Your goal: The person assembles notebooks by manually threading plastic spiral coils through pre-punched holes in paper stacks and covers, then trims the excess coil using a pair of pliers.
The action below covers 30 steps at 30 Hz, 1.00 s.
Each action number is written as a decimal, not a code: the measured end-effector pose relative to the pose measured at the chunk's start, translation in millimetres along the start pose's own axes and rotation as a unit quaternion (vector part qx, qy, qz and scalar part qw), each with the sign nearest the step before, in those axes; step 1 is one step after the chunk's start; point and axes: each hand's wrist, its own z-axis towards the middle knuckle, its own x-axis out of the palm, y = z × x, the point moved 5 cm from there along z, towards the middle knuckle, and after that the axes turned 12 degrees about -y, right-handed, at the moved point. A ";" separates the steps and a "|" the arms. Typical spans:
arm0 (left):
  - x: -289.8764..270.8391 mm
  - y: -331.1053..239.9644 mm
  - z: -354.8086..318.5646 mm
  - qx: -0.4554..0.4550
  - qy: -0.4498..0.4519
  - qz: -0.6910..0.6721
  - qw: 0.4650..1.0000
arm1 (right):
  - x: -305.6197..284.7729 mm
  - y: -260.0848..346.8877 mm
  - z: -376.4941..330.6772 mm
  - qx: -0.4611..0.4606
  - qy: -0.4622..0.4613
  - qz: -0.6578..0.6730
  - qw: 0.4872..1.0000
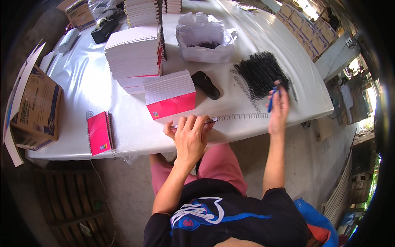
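Observation:
My left hand [190, 131] is closed on a thin notebook [174, 126], held edge-on at the table's front edge and mostly hidden by the fingers. From its right end a dark spiral binding coil [242, 117] stretches out toward my right hand [279, 109]. Blue-handled pliers [271, 101] are held in that right hand, above the near right side of a heap of black spiral coils [261, 73]. Just beyond my left hand stands a stack of pink-covered notebooks [172, 106]. A pink notebook [99, 133] with coils along its sides lies to the left.
Tall stacks of punched pages [131, 57] rise behind the pink stack. Beside them are a plastic-lined container [205, 54] with coils and a black elongated object [205, 85]. A tape dispenser [105, 29] sits far left; an open carton [37, 107] is at the left edge.

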 end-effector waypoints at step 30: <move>11.4 1.2 -8.1 0.002 -0.075 0.045 0.996 | 66.6 61.4 -127.0 -0.321 0.203 -0.463 0.801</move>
